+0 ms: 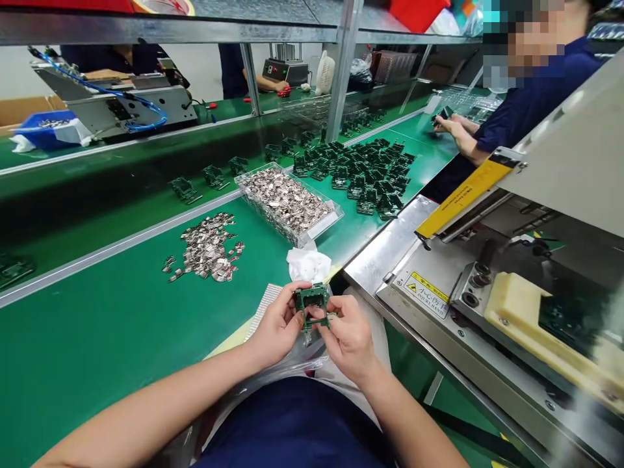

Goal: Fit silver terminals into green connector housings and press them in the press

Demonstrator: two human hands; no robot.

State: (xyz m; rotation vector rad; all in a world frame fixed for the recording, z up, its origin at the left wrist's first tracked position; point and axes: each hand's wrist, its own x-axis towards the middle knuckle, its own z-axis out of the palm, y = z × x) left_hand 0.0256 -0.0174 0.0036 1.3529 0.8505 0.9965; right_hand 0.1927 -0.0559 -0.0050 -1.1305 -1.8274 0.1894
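Between my two hands is a dark green plastic frame (312, 300) with a square opening, held near my body at the table edge. My left hand (279, 325) grips its left side between thumb and fingers. On the other side, my right hand (350, 330) pinches the lower right edge; whether a small part is also in those fingers is hidden. Just beyond the frame lies a crumpled white tissue (309, 265). A loose pile of small silvery metal pieces (209, 250) is on the green table to the left, and a clear tray (316, 231) full of similar pieces stands ahead.
Many dark green frames (365, 175) are heaped past the tray, with several more on the conveyor belt (97, 214) at left. A metal machine (429, 292) with a yellow bar stands close on my right. Farther right, a co-worker's hands (453, 127) hold a dark part.
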